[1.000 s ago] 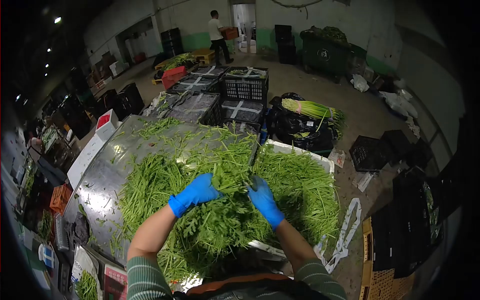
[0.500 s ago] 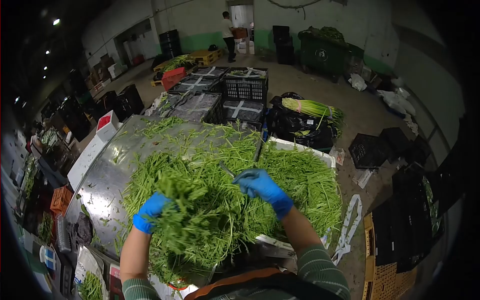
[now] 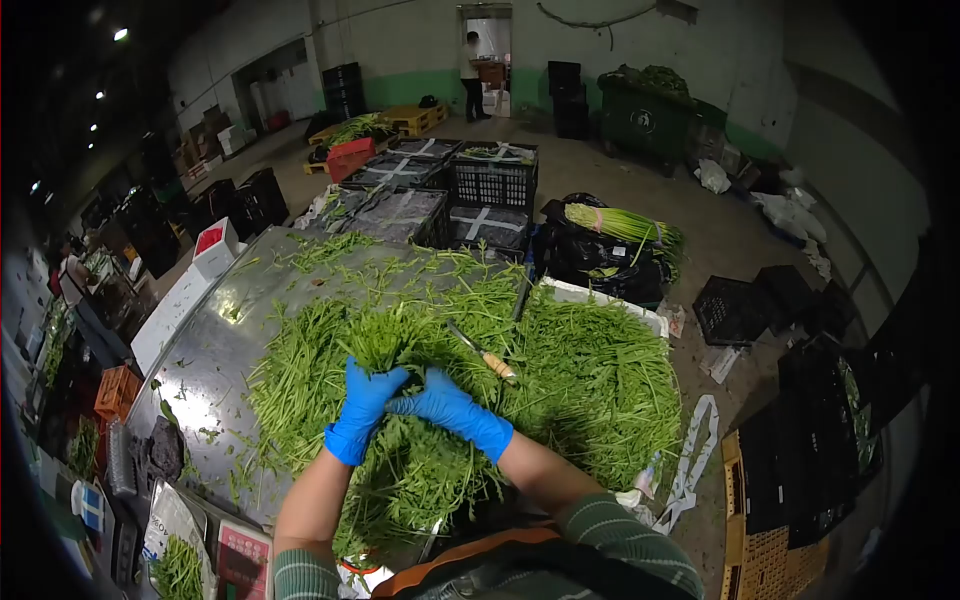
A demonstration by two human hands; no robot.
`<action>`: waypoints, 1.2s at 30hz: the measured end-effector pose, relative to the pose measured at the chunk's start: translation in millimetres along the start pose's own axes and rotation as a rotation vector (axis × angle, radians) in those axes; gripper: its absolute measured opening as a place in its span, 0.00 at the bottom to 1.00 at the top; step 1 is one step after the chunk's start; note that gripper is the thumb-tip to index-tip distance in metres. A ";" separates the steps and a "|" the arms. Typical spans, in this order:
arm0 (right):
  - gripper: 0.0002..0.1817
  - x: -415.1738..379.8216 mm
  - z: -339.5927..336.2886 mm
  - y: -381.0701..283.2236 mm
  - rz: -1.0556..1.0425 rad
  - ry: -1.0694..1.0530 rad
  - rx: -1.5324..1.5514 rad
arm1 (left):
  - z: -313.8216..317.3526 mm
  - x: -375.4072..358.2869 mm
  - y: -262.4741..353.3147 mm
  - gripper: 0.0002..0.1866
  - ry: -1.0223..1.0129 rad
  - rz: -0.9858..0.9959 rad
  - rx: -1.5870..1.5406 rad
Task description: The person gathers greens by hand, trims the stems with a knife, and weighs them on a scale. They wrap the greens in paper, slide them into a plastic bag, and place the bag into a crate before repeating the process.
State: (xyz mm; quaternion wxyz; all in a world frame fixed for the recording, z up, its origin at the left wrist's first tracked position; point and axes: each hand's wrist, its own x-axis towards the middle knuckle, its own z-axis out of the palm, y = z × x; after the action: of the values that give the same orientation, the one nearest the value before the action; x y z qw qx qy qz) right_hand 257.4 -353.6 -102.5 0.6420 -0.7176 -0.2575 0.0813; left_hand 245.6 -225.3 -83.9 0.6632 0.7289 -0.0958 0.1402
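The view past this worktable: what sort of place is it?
Probably a vegetable packing or wholesale area: greens heaped on a metal table, stacked black crates, and a large wheeled bin.

On my head feed I see metal table (image 3: pixel 205 375), surface shiny, light glaring off left side. Heap of leafy greens (image 3: pixel 295 375) covers middle and near part, long stems showing on its left. Loose sprigs (image 3: pixel 325 250) lie near far edge. I make out small leaf scraps (image 3: pixel 209 434) left of heap.
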 end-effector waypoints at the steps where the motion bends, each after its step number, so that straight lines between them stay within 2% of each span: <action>1: 0.50 -6.7 0.0 -10.6 0.070 -0.050 0.144 | 2.2 -0.7 0.6 0.17 0.010 -0.083 -0.270; 4: 0.50 -10.2 -1.6 -1.4 0.038 -0.077 -0.040 | 4.8 -8.1 -1.7 0.16 -0.003 -0.181 -0.380; 5: 0.50 -9.5 -1.0 3.4 -0.031 -0.107 0.032 | 7.6 -10.8 -2.4 0.16 0.020 -0.209 -0.446; 10: 0.45 -19.1 -5.1 9.3 -0.028 -0.140 -0.042 | 15.5 -23.4 -10.4 0.13 -0.016 -0.252 -0.476; 12: 0.43 -28.1 -6.2 7.7 0.096 -0.154 0.280 | 17.2 -26.2 -19.2 0.13 -0.033 -0.249 -0.459; 13: 0.39 -30.7 -2.8 13.5 0.076 -0.118 0.425 | 17.7 -27.1 -25.7 0.13 -0.047 -0.248 -0.440; 14: 0.39 -32.5 -5.4 14.6 0.075 -0.116 0.425 | 16.3 -27.8 -33.9 0.13 -0.120 -0.131 -0.182; 15: 0.38 -36.7 -10.4 9.3 0.095 -0.111 0.444 | 18.8 -28.7 -31.9 0.13 -0.121 -0.132 -0.182; 16: 0.37 -40.4 -14.8 6.6 0.115 -0.105 0.462 | 23.2 -30.7 -28.1 0.15 -0.181 -0.040 -0.134; 17: 0.32 -43.2 -17.1 9.2 0.022 -0.096 0.376 | 25.9 -31.7 -27.5 0.15 -0.211 0.005 -0.110; 18: 0.28 -42.8 -20.6 44.3 -0.131 -0.094 0.069 | 28.5 -32.8 -27.0 0.16 -0.240 0.051 -0.088; 21: 0.15 -57.5 -25.6 98.2 -0.265 -0.009 0.068 | 23.9 -33.4 -29.9 0.21 -0.370 0.332 0.267; 22: 0.15 -56.4 -36.8 94.4 -0.100 -0.080 0.392 | 20.8 -31.1 -29.4 0.21 -0.366 0.330 0.267; 24: 0.15 -54.2 -59.1 84.6 0.273 -0.042 1.119 | 16.2 -27.6 -29.0 0.25 -0.553 0.350 0.545; 25: 0.16 -50.3 -72.4 75.5 0.132 -0.071 0.767 | 12.2 -28.1 -28.6 0.28 -0.590 0.138 0.325; 26: 0.19 -47.1 -89.2 63.1 0.124 -0.082 0.290 | 11.2 -30.2 -25.5 0.28 -0.586 0.138 0.324; 27: 0.23 -43.8 -104.9 42.6 0.119 -0.097 -0.188 | 9.8 -33.0 -14.9 0.29 -0.619 0.019 0.420; 28: 0.28 -48.7 -117.6 -1.8 0.237 -0.089 -0.793 | 8.7 -34.9 -6.2 0.30 -0.649 -0.099 0.514; 29: 0.26 -54.3 -130.2 -20.4 0.158 -0.012 -0.677 | 5.8 -40.3 -4.6 0.29 -0.576 0.059 0.545; 30: 0.24 -61.7 -143.6 -32.2 0.080 0.060 -0.560 | 2.5 -41.9 -7.2 0.29 -0.567 0.062 0.544; 32: 0.23 -82.8 -179.2 -44.9 -0.037 0.063 -1.074 | -3.6 -43.7 -13.9 0.26 -0.674 -0.163 0.411; 33: 0.22 -95.6 -190.4 -30.0 0.029 0.257 -0.326 | -4.3 -44.8 -20.4 0.21 -0.666 -0.179 0.339; 35: 0.22 -108.3 -199.7 0.7 0.103 0.413 0.432 | -0.9 -44.8 -7.3 0.21 -0.682 -0.218 0.347; 36: 0.21 -109.5 -200.8 8.4 0.211 0.375 0.141 | 0.8 -43.2 -0.2 0.20 -0.710 -0.256 0.359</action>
State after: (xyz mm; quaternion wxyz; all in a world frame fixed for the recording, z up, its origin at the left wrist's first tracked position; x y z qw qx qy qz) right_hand 255.9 -582.5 -101.3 0.7150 -0.6966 -0.0509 0.0312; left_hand 205.1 -228.1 -98.4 0.4636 0.8420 -0.2012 -0.1889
